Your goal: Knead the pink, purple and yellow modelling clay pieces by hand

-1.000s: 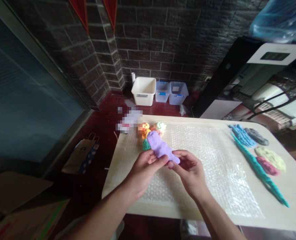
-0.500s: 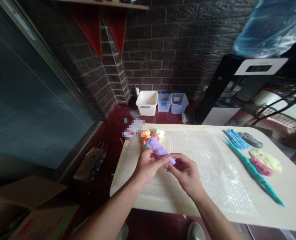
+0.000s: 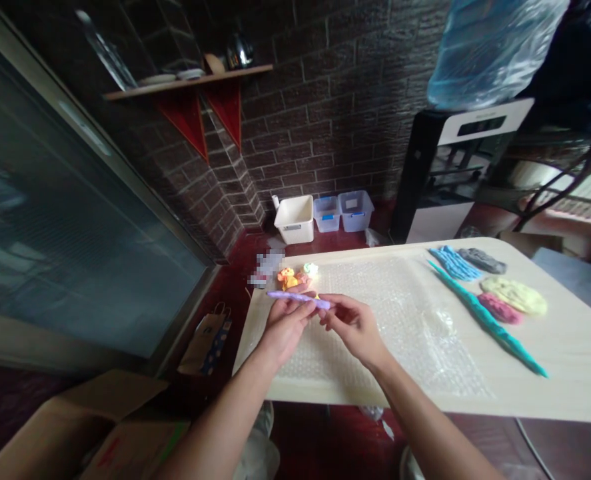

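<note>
A flattened purple strip of modelling clay (image 3: 288, 295) is held up over the table, seen nearly edge-on. My left hand (image 3: 286, 328) supports it from below with the thumb on top. At its right end my right hand (image 3: 351, 325) has its fingers closed, pinching the tip. Just behind the strip sit small lumps of clay: orange-yellow ones (image 3: 287, 278), a brownish-pink one (image 3: 303, 277) and a pale green-white one (image 3: 310, 269). My hands partly hide this cluster. Beneath lies a sheet of bubble wrap (image 3: 390, 313).
On the table's right side lie a long teal clay roll (image 3: 485, 317), blue clay (image 3: 455, 263), grey clay (image 3: 482, 261), pale yellow clay (image 3: 515, 296) and pink clay (image 3: 499, 309). Beyond the table stand storage bins (image 3: 295, 230) and a water dispenser (image 3: 415, 177). Cardboard boxes (image 3: 85, 413) sit at lower left.
The purple clay has turned from showing its broad face to nearly edge-on. Both hands keep hold of it. My view has tilted up, bringing a wall shelf into sight.
</note>
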